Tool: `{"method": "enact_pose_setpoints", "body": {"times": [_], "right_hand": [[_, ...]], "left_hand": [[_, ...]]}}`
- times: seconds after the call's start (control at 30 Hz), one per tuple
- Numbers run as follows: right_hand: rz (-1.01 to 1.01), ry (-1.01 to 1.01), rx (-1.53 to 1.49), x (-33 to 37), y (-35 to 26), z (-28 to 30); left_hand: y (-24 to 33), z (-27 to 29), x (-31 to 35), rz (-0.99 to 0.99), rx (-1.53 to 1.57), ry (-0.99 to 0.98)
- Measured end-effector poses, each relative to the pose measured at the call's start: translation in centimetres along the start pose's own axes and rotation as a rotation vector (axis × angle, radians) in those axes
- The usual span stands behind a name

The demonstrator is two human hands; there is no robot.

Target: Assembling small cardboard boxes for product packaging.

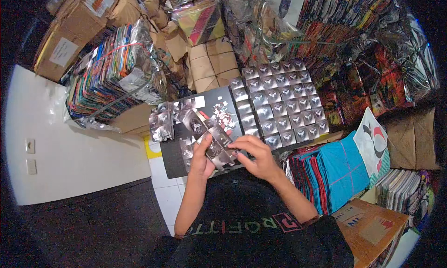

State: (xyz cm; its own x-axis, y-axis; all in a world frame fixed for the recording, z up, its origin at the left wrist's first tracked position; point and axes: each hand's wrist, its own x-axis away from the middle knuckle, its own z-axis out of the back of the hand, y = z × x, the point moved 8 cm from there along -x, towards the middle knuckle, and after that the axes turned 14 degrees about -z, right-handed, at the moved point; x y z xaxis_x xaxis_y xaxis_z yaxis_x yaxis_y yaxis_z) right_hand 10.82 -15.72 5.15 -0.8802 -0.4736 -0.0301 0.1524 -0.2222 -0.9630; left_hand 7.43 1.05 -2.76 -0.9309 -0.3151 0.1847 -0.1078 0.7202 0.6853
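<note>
My left hand (202, 158) grips a dark silver-brown printed carton (198, 126), which looks flat or only partly folded, thumb on top and fingers beneath. At the carton's right side, the fingers of my right hand (257, 157) close on its edge near a flap. Both hands are over the near side of a black board (174, 161). Beside the carton, more flat printed pieces (160, 122) lie in a stack at the left. To the right stand rows of small folded boxes (286, 105) with the same dark print and a round emblem.
Wrapped stacks of printed sheets (107, 72) and brown paper parcels (212, 65) crowd the far side. Blue folded fabric-like bundles (342, 165) sit at the right, above a cardboard box (370, 228). A white wall panel (70, 142) with switches borders the left.
</note>
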Motion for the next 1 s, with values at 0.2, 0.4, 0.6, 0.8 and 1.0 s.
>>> {"method": "enact_pose_setpoints", "body": {"times": [0.2, 0.4, 0.6, 0.8, 1.0], "right_hand": [[0.233, -0.019, 0.226, 0.2, -1.9, 0.2], [0.0, 0.288, 0.019, 0.2, -0.8, 1.7], [0.092, 0.318, 0.162, 0.4, -2.2, 1.1], [0.208, 0.365, 0.372, 1.0, -3.0, 1.0], [0.248, 0.328, 0.361, 1.1, -2.8, 0.5]], "left_hand": [[0.3, -1.1, 0.6, 0.017, -0.084, -0.096], [0.3, -2.1, 1.1, 0.056, -0.036, 0.041], [-0.8, -2.2, 1.7, 0.03, 0.048, 0.182], [-1.4, -2.1, 2.1, -0.003, -0.091, 0.14], [-1.8, -1.3, 1.9, -0.002, -0.112, 0.146]]}}
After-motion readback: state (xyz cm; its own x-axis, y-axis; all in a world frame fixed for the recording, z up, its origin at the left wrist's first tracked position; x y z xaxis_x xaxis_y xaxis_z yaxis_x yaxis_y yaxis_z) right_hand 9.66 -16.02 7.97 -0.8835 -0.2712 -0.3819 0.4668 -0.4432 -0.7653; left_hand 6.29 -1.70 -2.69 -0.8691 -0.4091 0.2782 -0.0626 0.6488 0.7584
